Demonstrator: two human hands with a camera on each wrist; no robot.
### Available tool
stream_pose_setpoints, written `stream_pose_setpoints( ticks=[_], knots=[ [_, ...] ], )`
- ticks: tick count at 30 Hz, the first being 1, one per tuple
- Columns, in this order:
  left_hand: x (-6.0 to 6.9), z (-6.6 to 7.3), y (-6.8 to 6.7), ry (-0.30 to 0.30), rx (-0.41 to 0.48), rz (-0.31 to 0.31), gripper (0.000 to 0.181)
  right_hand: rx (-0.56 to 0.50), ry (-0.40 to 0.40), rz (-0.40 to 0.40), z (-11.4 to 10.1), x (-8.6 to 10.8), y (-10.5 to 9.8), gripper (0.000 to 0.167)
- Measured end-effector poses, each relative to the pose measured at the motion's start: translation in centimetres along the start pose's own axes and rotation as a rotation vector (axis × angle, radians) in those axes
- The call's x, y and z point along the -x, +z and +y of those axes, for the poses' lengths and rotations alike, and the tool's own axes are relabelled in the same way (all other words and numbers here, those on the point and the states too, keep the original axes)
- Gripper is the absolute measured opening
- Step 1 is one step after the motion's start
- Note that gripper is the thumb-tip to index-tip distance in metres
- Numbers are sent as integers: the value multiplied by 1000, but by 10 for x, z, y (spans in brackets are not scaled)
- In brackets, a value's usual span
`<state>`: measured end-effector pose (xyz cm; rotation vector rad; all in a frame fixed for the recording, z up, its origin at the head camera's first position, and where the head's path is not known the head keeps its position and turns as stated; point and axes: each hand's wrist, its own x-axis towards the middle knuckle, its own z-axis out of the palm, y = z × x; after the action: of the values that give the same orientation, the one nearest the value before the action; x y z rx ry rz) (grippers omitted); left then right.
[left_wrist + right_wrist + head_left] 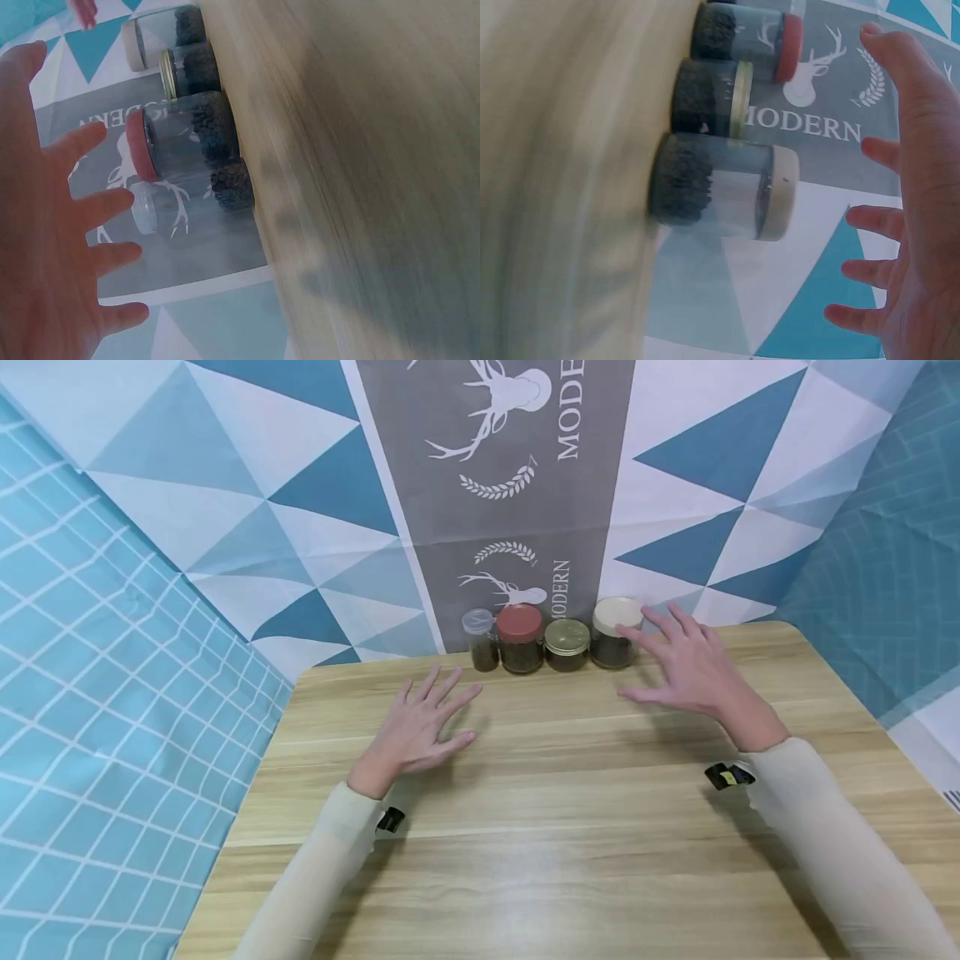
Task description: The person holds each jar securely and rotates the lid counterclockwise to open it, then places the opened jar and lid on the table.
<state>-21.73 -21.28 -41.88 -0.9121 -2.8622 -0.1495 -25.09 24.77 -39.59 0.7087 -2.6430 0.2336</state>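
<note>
Along the back edge of the table stand a slim jar with a clear lid point(483, 643), a red-lidded jar point(520, 643), a short jar with a gold lid point(567, 646) and a white-lidded jar point(613, 639). Dark contents fill the bottom of each. My left hand point(420, 722) hovers in front and to the left of the slim jar, fingers spread, holding nothing. With fingers spread, my right hand point(690, 668) is nearest the white-lidded jar point(727, 187). In the right wrist view a gap separates that hand point(922, 202) from the jar.
The wooden table point(525, 827) reaches back to a patterned cloth point(315, 502) hanging behind the jars. A blue gridded cloth point(112, 718) borders the left side, and a teal cloth point(892, 560) the right. A small black device point(729, 775) sits at the right cuff.
</note>
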Motion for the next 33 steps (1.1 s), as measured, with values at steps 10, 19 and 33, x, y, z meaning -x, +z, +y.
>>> stream_pose_setpoints(
  ticks=[10, 19, 33],
  knots=[
    [2, -2, 2, -4, 13, -2, 84, 27, 12, -6, -5, -45, -19, 100],
    [1, 0, 3, -2, 26, -1, 89, -12, 113, -90, -5, -74, -26, 94],
    [-1, 1, 5, 2, 9, -6, 95, -92, 225, -215, 2, -96, -7, 88]
  ],
)
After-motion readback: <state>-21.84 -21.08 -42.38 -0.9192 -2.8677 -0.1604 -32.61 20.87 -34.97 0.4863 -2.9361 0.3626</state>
